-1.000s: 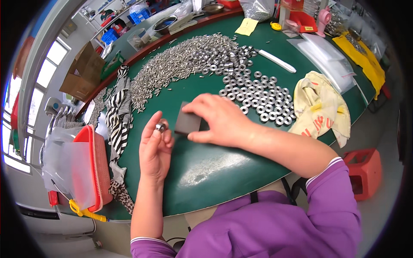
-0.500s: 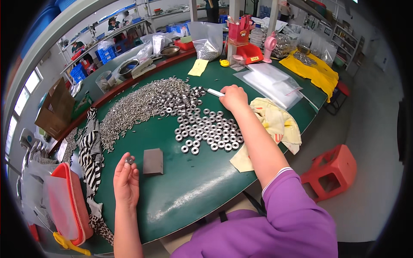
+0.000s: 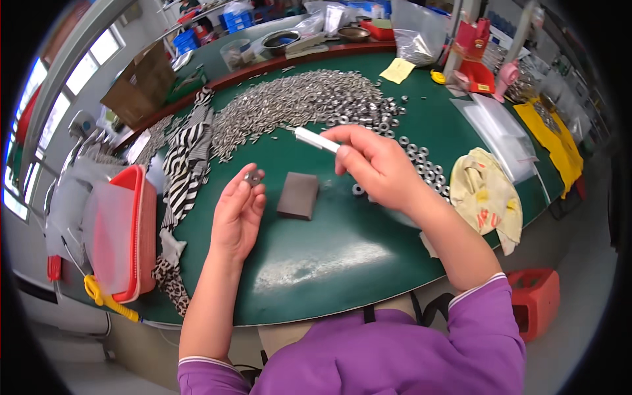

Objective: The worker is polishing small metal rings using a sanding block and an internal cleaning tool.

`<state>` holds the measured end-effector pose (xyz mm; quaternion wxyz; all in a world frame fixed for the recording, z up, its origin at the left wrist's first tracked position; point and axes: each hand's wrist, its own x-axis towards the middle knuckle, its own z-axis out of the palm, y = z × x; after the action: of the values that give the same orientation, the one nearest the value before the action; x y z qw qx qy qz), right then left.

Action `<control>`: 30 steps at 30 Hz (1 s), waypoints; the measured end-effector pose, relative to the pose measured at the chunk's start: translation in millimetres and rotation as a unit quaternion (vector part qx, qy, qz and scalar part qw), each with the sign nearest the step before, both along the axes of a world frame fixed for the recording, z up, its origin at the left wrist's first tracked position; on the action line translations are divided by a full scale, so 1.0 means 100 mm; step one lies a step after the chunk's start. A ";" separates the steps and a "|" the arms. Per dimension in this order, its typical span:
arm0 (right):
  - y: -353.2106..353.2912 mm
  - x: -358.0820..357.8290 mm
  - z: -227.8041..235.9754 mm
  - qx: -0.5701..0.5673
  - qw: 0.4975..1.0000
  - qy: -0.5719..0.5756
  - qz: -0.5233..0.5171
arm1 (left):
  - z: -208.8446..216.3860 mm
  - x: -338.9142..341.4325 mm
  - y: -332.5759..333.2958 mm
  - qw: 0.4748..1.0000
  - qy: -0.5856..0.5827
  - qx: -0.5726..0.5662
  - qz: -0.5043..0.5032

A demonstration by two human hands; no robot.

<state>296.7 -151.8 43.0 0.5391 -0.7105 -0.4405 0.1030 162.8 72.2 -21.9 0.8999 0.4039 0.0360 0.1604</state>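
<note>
My left hand (image 3: pixel 238 214) is closed in a pinch on a small metal ring (image 3: pixel 251 178), held above the green table's left part. In my right hand (image 3: pixel 378 161) is a white-handled tool (image 3: pixel 317 140) with a thin dark tip, which points left and stays apart from the ring. A brown-grey rectangular block (image 3: pixel 298 195) lies on the table between my hands. Behind and partly under my right hand spread several silver metal rings (image 3: pixel 428 172). Beyond them rises a large heap of small metal pins (image 3: pixel 283 99). The right forearm hides some rings.
A striped cloth (image 3: pixel 183 168) and a red basket (image 3: pixel 139 230) are at the left. A pale yellow cloth (image 3: pixel 484 191) and plastic bags (image 3: pixel 503 138) lie at the right. A red stool (image 3: pixel 536 303) stands beyond the table edge.
My right hand has lifted the white-handled tool away from the ring pile and brought it left and closer to my left hand. The view has turned left. The left hand still pinches its ring.
</note>
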 end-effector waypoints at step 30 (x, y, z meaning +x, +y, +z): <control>0.14 -0.18 -0.35 0.010 0.965 -0.258 -0.051 | 0.06 0.02 -0.04 0.999 0.021 0.017 0.024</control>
<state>278.6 -137.9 7.8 0.4185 -0.7292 -0.5289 -0.1161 165.2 68.2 -15.7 0.8877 0.4217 0.0620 0.1740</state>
